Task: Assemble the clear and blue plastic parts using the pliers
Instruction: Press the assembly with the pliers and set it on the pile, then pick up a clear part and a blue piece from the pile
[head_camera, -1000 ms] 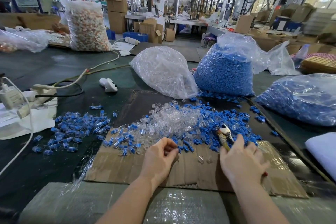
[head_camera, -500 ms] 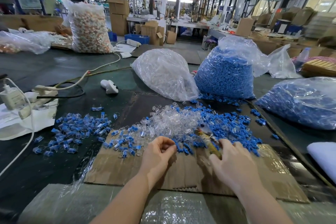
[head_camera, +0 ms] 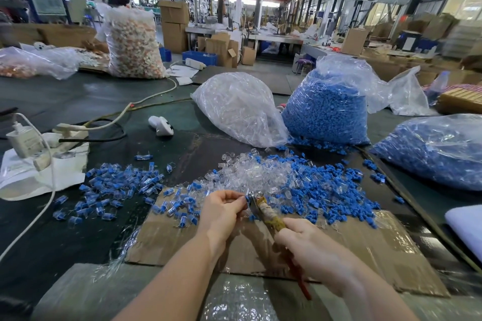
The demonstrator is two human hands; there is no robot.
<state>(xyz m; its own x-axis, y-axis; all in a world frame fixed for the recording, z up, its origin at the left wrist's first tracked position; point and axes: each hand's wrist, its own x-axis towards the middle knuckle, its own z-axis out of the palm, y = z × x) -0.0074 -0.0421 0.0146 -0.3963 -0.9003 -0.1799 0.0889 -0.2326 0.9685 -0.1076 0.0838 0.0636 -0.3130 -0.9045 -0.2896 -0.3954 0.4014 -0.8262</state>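
Since the earlier frame the right hand has swung the pliers leftward, so their metal tip now meets the fingertips of the left hand, which has barely shifted.

Head view: the right hand is wrapped around the pliers' handles (one handle bound in yellowish tape, a red one poking out below the wrist). The left hand pinches something small right at the tool's nose; it is too small to tell whether it is a clear part, a blue part or both. Both hands hover over the far edge of the cardboard sheet, which lies on the dark table. Just beyond them, at that far edge, sits the mixed heap of clear parts and blue parts. A separate scatter of joined pieces lies off the sheet's left edge. Behind the heap stand a bag of clear parts and a bag of blue parts.
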